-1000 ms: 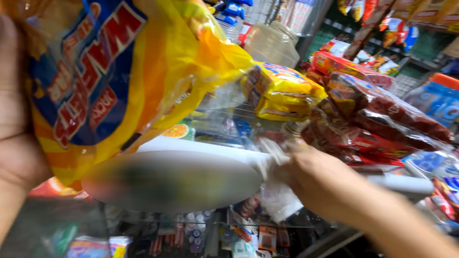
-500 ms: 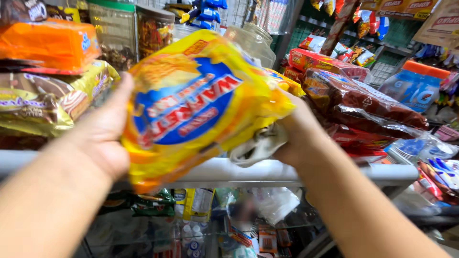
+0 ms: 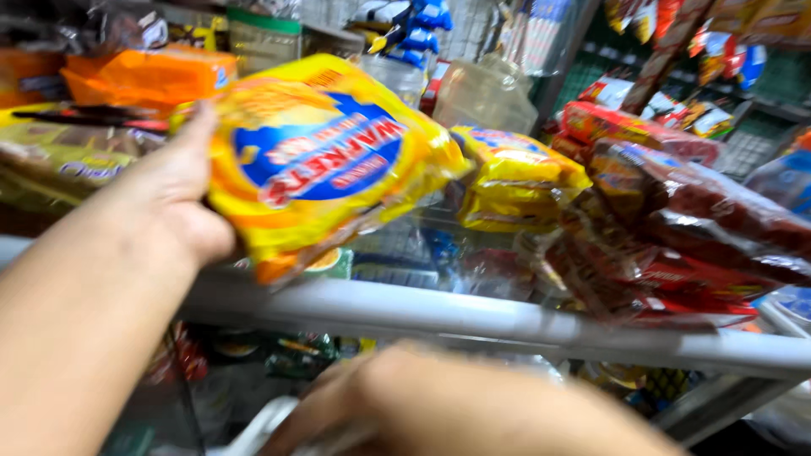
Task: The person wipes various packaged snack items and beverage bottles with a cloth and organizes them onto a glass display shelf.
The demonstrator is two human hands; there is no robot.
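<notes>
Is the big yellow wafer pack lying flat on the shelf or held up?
Held up. The left hand grips the yellow wafer pack at its end, tilted, above the white shelf rail.

Red packets (image 3: pixel 676 228), orange packet (image 3: pixel 148 76) above a white shelf rail (image 3: pixel 473 312)

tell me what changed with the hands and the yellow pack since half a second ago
The right hand has let go of the yellow pack and dropped below the white shelf rail. The left hand keeps hold of the pack, now alone. The red packs on the right stayed put.
</notes>
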